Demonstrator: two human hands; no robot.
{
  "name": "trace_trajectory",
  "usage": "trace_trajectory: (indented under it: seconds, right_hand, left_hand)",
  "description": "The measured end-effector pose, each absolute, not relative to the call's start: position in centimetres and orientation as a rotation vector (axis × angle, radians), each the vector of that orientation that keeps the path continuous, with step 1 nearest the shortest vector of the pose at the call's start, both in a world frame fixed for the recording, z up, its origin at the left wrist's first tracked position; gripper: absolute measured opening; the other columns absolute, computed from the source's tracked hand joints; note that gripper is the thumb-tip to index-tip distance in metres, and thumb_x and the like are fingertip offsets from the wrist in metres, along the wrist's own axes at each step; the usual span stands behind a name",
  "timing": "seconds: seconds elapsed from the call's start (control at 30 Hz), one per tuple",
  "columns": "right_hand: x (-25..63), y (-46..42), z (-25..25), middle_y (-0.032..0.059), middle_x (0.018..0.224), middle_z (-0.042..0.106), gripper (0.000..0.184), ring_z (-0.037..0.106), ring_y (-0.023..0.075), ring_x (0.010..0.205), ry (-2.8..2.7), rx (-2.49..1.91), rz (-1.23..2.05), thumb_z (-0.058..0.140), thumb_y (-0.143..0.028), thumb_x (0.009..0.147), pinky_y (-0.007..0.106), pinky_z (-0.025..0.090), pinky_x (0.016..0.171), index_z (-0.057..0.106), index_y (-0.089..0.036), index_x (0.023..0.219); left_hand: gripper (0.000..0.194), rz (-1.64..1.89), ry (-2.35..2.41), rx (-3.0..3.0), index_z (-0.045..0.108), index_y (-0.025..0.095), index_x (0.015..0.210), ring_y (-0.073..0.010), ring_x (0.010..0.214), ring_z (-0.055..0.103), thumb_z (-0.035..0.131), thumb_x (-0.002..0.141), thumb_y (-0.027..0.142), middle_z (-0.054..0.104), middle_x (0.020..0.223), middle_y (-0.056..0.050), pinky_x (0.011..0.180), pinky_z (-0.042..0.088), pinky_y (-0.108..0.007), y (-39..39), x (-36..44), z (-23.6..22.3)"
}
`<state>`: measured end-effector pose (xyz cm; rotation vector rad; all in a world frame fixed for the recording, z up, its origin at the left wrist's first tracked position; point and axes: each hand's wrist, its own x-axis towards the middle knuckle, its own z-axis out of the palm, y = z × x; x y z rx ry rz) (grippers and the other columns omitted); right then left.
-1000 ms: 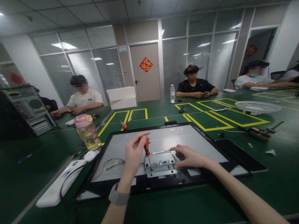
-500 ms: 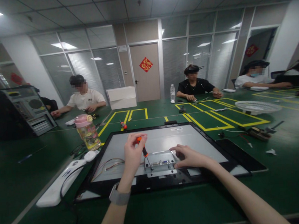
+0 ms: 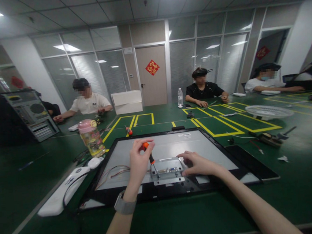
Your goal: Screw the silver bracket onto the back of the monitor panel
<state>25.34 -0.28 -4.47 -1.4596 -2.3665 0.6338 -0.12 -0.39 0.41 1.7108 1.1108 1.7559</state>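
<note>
A monitor [image 3: 203,147] lies face down on the green table, its grey back panel showing inside a black frame. Near its front edge sits a small metal circuit-board cover [image 3: 168,169]. My left hand [image 3: 138,162] pinches a small orange-handled screwdriver [image 3: 149,156], tilted, with its tip on the cover's left side. My right hand [image 3: 197,163] rests on the cover's right edge, fingers bent and pressing down. Thin coloured wires [image 3: 114,170] run across the panel to the left of my left hand.
A white power strip [image 3: 61,192] with a black cable lies left of the monitor, behind it a pink-lidded bottle [image 3: 91,137]. A computer case [image 3: 20,115] stands far left. A white fan grille [image 3: 268,111] and small parts lie at right. Three people sit across the table.
The screwdriver has tipped from upright to leaning left, its handle top now between my left fingertips. My right hand has stayed on the cover. The people opposite shifted their hands slightly.
</note>
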Motion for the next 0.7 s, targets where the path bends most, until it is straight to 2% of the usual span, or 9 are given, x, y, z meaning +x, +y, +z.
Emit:
trace_trajectory:
  seconds: [0.07,0.17,0.27,0.37,0.43,0.53,0.6,0.7]
  right_hand:
    - [25.29,-0.34,-4.38,0.0058,0.097,0.059,0.066,0.055,0.0262,0.094,-2.362,-1.464,0.64,0.076,-0.046,0.072,0.036,0.042,0.086,0.057,-0.02,0.129]
    - [25.25,-0.38,-4.27,0.0055,0.096,0.059,0.066,0.055,0.026,0.093,-2.362,-1.47,0.636,0.077,-0.045,0.071,0.036,0.042,0.086,0.057,-0.021,0.129]
    - [25.27,-0.41,-4.23,0.0056,0.097,0.059,0.066,0.055,0.0263,0.094,-2.364,-1.48,0.636,0.076,-0.045,0.072,0.036,0.042,0.086,0.056,-0.021,0.13]
    - [25.31,-0.37,-4.27,0.0056,0.097,0.059,0.066,0.055,0.0259,0.094,-2.366,-1.48,0.63,0.076,-0.045,0.072,0.036,0.042,0.087,0.056,-0.021,0.13]
    - [25.34,-0.33,-4.32,0.0053,0.097,0.059,0.065,0.055,0.0257,0.094,-2.365,-1.474,0.628,0.076,-0.044,0.072,0.036,0.042,0.087,0.056,-0.021,0.129]
    - [25.36,-0.31,-4.34,0.0047,0.096,0.059,0.065,0.055,0.0256,0.094,-2.361,-1.475,0.63,0.076,-0.045,0.072,0.036,0.042,0.087,0.057,-0.021,0.129]
    - [25.36,-0.34,-4.33,0.0049,0.096,0.059,0.065,0.055,0.0257,0.093,-2.359,-1.476,0.638,0.076,-0.045,0.072,0.036,0.043,0.086,0.057,-0.021,0.129]
    - [25.37,-0.34,-4.4,0.0058,0.098,0.059,0.066,0.055,0.0262,0.095,-2.357,-1.472,0.648,0.076,-0.045,0.072,0.036,0.042,0.087,0.056,-0.02,0.129]
  left_hand:
    - [0.025,1.764,1.091,1.688,0.075,0.018,0.085,-0.0166,0.079,0.059,0.058,0.081,0.036,0.064,0.088,-0.006,0.074,0.048,-0.028,-0.43,-0.11,0.51]
    - [0.034,1.698,0.993,1.603,0.074,0.015,0.096,-0.0196,0.089,0.064,0.048,0.085,0.034,0.069,0.095,-0.008,0.082,0.049,-0.032,-0.41,-0.11,0.6]
    - [0.032,1.66,0.999,1.593,0.072,0.015,0.099,-0.0183,0.08,0.064,0.057,0.081,0.036,0.069,0.086,-0.007,0.075,0.05,-0.03,-0.4,-0.13,0.59]
    - [0.023,1.718,1.074,1.666,0.074,0.017,0.089,-0.0147,0.071,0.059,0.065,0.077,0.035,0.063,0.08,-0.003,0.068,0.048,-0.026,-0.39,-0.23,0.5]
    - [0.023,1.745,1.097,1.67,0.075,0.018,0.086,-0.0153,0.075,0.059,0.061,0.08,0.035,0.061,0.08,-0.004,0.07,0.048,-0.026,-0.31,-0.34,0.42]
    - [0.031,1.72,1.008,1.608,0.075,0.017,0.094,-0.0182,0.09,0.062,0.048,0.085,0.029,0.065,0.098,-0.007,0.081,0.048,-0.028,-0.12,-0.48,0.29]
    - [0.034,1.689,0.954,1.555,0.074,0.015,0.099,-0.0182,0.089,0.064,0.045,0.085,0.027,0.066,0.105,-0.009,0.083,0.048,-0.03,-0.06,-0.48,0.28]
    - [0.033,1.686,0.987,1.573,0.073,0.014,0.099,-0.0161,0.077,0.062,0.048,0.084,0.029,0.065,0.089,-0.006,0.075,0.048,-0.029,-0.23,-0.41,0.47]
